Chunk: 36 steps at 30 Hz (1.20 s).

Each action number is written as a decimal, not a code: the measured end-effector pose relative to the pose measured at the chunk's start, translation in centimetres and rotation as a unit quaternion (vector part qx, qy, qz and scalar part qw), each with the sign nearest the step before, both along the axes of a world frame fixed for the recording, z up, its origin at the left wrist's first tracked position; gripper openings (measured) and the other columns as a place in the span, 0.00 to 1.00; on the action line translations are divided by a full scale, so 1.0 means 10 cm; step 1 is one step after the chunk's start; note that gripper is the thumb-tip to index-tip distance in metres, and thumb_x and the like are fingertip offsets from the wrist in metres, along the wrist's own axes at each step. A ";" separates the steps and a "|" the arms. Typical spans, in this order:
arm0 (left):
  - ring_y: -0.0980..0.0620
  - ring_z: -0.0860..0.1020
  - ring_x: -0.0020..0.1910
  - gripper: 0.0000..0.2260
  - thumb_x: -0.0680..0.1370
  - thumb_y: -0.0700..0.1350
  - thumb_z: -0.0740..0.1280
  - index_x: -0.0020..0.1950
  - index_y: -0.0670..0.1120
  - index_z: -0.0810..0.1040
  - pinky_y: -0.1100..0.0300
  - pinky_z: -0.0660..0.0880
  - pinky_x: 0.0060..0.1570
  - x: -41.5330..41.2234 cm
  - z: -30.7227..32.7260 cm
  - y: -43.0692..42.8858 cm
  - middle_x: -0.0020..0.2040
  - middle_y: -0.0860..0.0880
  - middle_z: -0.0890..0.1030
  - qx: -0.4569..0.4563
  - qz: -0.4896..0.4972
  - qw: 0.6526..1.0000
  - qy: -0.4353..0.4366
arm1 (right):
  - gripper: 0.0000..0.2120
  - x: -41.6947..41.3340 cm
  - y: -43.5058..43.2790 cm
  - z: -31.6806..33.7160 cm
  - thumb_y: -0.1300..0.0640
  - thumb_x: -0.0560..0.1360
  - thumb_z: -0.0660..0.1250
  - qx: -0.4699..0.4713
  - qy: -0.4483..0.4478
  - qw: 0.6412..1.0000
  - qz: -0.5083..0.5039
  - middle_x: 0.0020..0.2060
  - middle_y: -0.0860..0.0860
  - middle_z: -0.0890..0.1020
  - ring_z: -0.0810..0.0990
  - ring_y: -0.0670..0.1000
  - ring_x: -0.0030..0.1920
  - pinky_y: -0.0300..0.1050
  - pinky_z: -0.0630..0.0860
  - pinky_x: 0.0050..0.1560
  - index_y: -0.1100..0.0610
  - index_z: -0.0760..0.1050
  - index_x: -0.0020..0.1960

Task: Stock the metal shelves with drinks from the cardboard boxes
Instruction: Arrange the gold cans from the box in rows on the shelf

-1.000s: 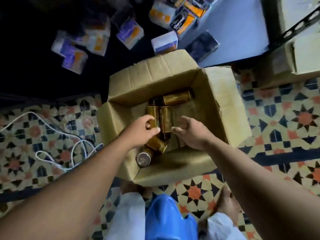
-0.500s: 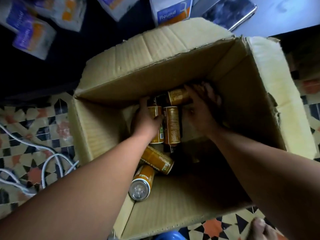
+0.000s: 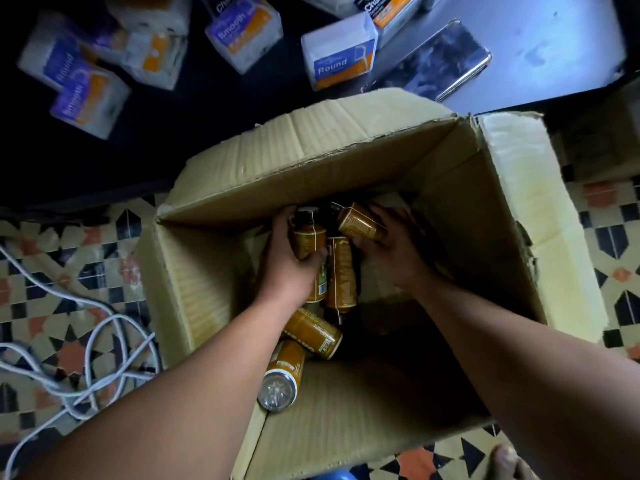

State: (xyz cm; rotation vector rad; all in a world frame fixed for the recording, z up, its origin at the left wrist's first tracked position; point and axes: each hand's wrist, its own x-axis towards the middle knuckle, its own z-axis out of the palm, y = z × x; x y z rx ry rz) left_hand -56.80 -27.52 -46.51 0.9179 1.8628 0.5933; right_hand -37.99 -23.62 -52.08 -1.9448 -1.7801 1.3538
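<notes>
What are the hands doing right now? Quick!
Left hand: closed round a dark-topped brown drink in the cardboard box.
Right hand: closed round a tilted brown drink.

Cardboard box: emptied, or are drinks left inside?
Not empty: loose cans lie in the cardboard box; left hand and right hand each grip another.

"Round" on white box (image 3: pixel 337 60); "Smooth" on wrapped pkt (image 3: pixel 242 29), top ctr
</notes>
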 end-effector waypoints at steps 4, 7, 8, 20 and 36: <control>0.53 0.77 0.63 0.35 0.74 0.46 0.77 0.73 0.64 0.61 0.58 0.72 0.59 0.05 0.49 -0.14 0.66 0.55 0.76 0.014 -0.009 0.999 0.036 | 0.30 0.07 -0.23 0.55 0.45 0.74 0.74 -0.034 0.133 0.987 -0.081 0.64 0.47 0.76 0.77 0.48 0.64 0.48 0.77 0.64 0.44 0.67 0.71; 0.55 0.73 0.67 0.37 0.75 0.45 0.77 0.76 0.62 0.59 0.59 0.69 0.61 0.12 1.07 -0.23 0.72 0.54 0.72 0.032 -0.011 0.999 0.040 | 0.33 0.18 -0.36 1.27 0.53 0.76 0.76 -0.015 0.160 0.984 -0.078 0.60 0.46 0.79 0.81 0.44 0.57 0.32 0.78 0.49 0.44 0.62 0.74; 0.56 0.70 0.70 0.38 0.75 0.45 0.76 0.77 0.62 0.58 0.59 0.68 0.62 0.15 1.30 -0.26 0.74 0.53 0.69 0.038 -0.013 0.999 0.037 | 0.36 0.22 -0.40 1.56 0.53 0.76 0.76 0.000 0.165 0.984 -0.063 0.61 0.46 0.79 0.82 0.44 0.56 0.34 0.80 0.49 0.40 0.59 0.75; 0.62 0.71 0.69 0.35 0.74 0.52 0.76 0.73 0.71 0.61 0.59 0.72 0.67 0.43 4.94 -0.29 0.72 0.62 0.71 0.170 -0.109 0.978 0.049 | 0.45 0.71 -0.45 5.19 0.52 0.73 0.78 0.137 0.189 0.972 0.002 0.66 0.39 0.77 0.84 0.50 0.57 0.59 0.83 0.52 0.35 0.53 0.79; 0.63 0.72 0.68 0.36 0.74 0.45 0.77 0.75 0.65 0.63 0.63 0.73 0.65 1.10 8.79 -0.34 0.68 0.69 0.69 0.419 -0.081 0.901 0.076 | 0.42 1.22 -0.18 9.15 0.43 0.67 0.77 0.377 0.204 0.902 0.041 0.57 0.46 0.80 0.84 0.56 0.48 0.65 0.81 0.48 0.32 0.58 0.75</control>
